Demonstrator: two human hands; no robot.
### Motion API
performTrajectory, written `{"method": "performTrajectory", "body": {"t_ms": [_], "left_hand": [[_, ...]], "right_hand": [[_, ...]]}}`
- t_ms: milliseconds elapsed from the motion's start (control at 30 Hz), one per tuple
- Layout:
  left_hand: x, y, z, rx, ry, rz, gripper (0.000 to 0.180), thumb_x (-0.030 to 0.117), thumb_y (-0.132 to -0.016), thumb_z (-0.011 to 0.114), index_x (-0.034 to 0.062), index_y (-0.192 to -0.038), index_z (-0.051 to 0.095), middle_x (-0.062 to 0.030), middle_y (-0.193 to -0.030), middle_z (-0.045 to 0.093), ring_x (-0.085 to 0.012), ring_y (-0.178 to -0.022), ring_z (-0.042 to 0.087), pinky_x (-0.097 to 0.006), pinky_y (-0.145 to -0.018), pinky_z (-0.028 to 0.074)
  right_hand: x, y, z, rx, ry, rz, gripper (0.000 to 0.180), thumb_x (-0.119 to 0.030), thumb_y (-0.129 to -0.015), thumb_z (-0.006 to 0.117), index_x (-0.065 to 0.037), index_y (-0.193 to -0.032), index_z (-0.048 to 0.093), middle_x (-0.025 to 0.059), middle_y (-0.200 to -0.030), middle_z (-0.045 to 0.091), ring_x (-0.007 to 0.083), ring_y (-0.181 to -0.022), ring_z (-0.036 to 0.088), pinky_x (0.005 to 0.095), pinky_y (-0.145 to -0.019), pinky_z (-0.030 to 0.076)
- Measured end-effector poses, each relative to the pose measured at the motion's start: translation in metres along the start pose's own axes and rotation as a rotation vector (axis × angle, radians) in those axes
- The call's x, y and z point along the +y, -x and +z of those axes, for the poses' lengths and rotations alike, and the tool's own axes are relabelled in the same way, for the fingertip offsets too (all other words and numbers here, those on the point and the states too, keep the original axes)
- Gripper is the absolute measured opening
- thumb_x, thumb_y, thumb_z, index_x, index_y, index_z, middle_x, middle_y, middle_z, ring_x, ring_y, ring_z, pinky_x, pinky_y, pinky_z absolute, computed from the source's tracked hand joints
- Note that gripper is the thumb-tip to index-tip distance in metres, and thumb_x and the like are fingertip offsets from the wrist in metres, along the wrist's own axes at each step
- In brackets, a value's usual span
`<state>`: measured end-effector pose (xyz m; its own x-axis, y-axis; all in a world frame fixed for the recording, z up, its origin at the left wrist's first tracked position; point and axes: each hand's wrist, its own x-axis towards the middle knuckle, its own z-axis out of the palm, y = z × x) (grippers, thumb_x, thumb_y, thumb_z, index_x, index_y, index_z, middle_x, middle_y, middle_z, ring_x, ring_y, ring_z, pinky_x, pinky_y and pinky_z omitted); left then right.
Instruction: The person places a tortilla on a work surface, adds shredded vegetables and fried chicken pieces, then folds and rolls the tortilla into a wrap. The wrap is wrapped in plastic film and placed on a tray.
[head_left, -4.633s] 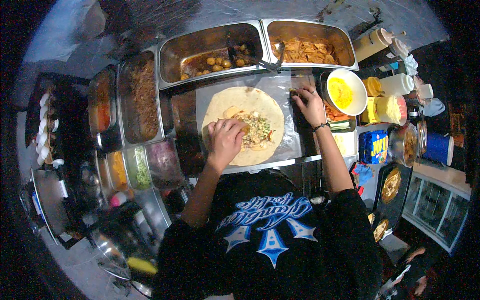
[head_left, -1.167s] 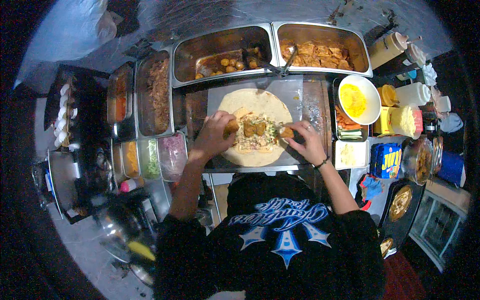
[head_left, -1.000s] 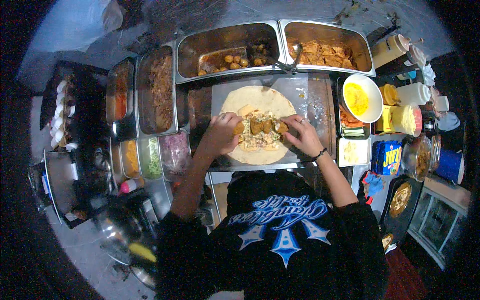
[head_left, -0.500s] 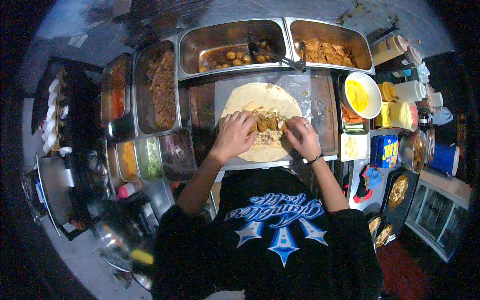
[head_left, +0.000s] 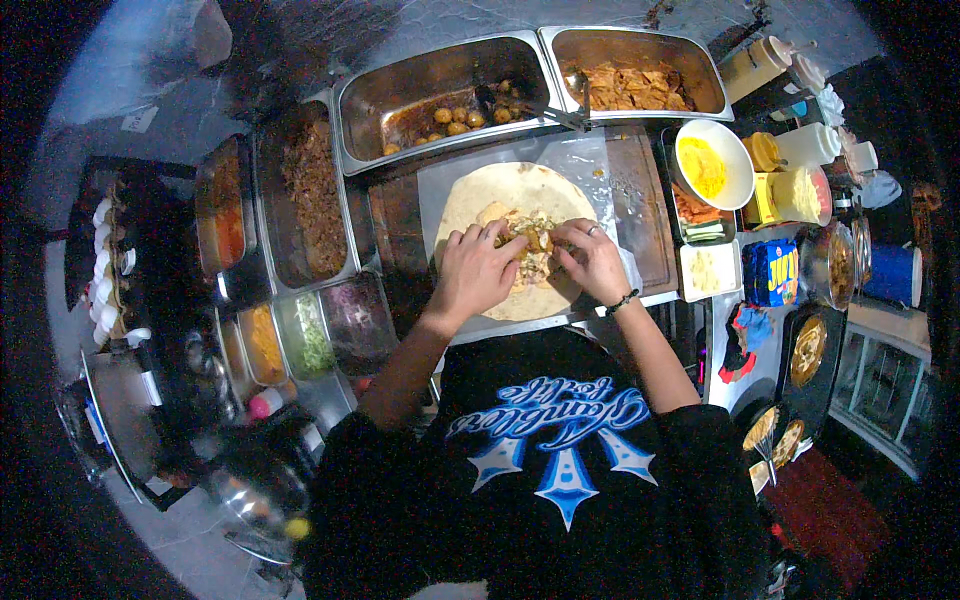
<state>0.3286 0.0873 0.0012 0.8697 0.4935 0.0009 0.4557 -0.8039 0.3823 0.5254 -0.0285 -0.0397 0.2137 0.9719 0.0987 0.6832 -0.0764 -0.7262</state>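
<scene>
A large pale tortilla (head_left: 545, 185) lies flat on a sheet of paper (head_left: 590, 165) over a dark wooden board. Across its middle runs a heap of filling (head_left: 532, 240), with browned chunks and crumbly pale bits. My left hand (head_left: 473, 272) covers the left end of the heap, its fingers curled over the chunks. From the right, my right hand (head_left: 598, 264) presses bent fingers into the other end; it wears a ring and a dark bracelet. The fingertips of both hands are close together, and hide part of the filling.
Behind the board stand metal pans of small round potatoes (head_left: 458, 122) and sauced meat (head_left: 640, 90). A pan of shredded meat (head_left: 315, 195) and tubs of chopped vegetables (head_left: 313, 335) are at left. On the right are a white bowl of yellow food (head_left: 740, 165), a white tub (head_left: 700, 285) and bottles.
My hands have come closer together over the filling, the right one shifting left and slightly up. The whole view has tilted a little.
</scene>
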Motion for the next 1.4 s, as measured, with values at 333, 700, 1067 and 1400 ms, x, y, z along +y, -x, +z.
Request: {"method": "performTrajectory", "body": {"t_ms": [333, 700, 1067, 1400], "left_hand": [[-0.006, 0.006, 0.003, 0.082, 0.101, -0.07, 0.036, 0.026, -0.082, 0.063, 0.0182, -0.117, 0.063, -0.0093, -0.113, 0.058, -0.0296, -0.104, 0.056, -0.044, -0.087, 0.044], [-0.022, 0.018, 0.013, 0.102, 0.216, -0.06, 0.042, 0.01, -0.071, 0.065, 0.0099, -0.113, 0.062, -0.0123, -0.111, 0.059, -0.0333, -0.109, 0.054, -0.045, -0.095, 0.042], [-0.005, 0.034, 0.022, 0.078, -0.054, -0.024, 0.046, 0.012, -0.072, 0.061, 0.0071, -0.117, 0.059, -0.0164, -0.113, 0.056, -0.0348, -0.109, 0.052, -0.047, -0.091, 0.04], [-0.002, 0.036, 0.023, 0.01, -0.051, -0.191, 0.043, 0.013, -0.071, 0.059, 0.0031, -0.112, 0.055, -0.0174, -0.112, 0.056, -0.0348, -0.105, 0.053, -0.049, -0.091, 0.039]], "right_hand": [[-0.003, -0.001, -0.013, 0.02, -0.031, 0.043, 0.026, -0.01, -0.08, 0.066, -0.008, -0.106, 0.067, 0.0126, -0.107, 0.064, 0.0316, -0.102, 0.06, 0.0397, -0.091, 0.048], [0.005, -0.006, -0.011, -0.056, -0.021, -0.016, 0.026, -0.007, -0.082, 0.061, -0.009, -0.107, 0.067, 0.0134, -0.107, 0.064, 0.0333, -0.103, 0.059, 0.0402, -0.092, 0.048], [-0.008, -0.005, 0.013, -0.173, 0.008, -0.162, 0.034, -0.002, -0.074, 0.061, -0.005, -0.108, 0.064, 0.0167, -0.107, 0.058, 0.0344, -0.098, 0.059, 0.0407, -0.085, 0.049], [-0.029, 0.0, 0.021, -0.078, 0.104, -0.163, 0.042, -0.008, -0.072, 0.063, -0.006, -0.114, 0.062, 0.0178, -0.101, 0.057, 0.0364, -0.095, 0.058, 0.0435, -0.084, 0.05]]}}
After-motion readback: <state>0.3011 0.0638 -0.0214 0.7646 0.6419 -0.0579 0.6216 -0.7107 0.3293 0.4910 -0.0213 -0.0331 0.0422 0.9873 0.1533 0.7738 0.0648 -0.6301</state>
